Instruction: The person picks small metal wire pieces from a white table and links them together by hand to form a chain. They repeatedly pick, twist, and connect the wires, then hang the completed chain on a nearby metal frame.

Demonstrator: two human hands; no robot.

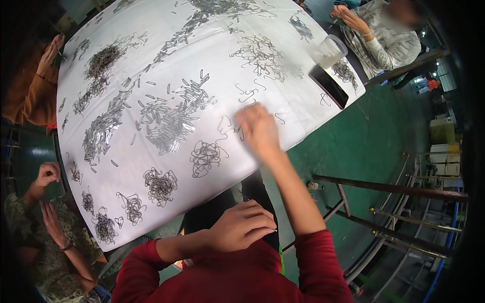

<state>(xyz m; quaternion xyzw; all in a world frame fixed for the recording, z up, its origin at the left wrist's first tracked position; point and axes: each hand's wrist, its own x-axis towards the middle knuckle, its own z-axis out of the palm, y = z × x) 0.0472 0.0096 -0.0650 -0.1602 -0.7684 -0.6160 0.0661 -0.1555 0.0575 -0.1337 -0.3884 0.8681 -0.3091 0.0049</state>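
Observation:
My right hand reaches over the near side of the white-covered table, low above a few loose bent wire hooks. Motion blurs its fingers, so I cannot make out anything in them. Close to my body, off the table edge, my left hand is closed, with its fingers curled together; whatever it may hold is hidden or too small to name. Just left of my right hand lies a small tangled heap of wire hooks. Farther left, a broad pile of small shiny silver metal pieces is spread out.
More hook heaps line the near left edge, and another hook pile lies farther back. A dark phone and a clear plastic cup stand at the right edge. People sit left and far right. A metal frame stands right.

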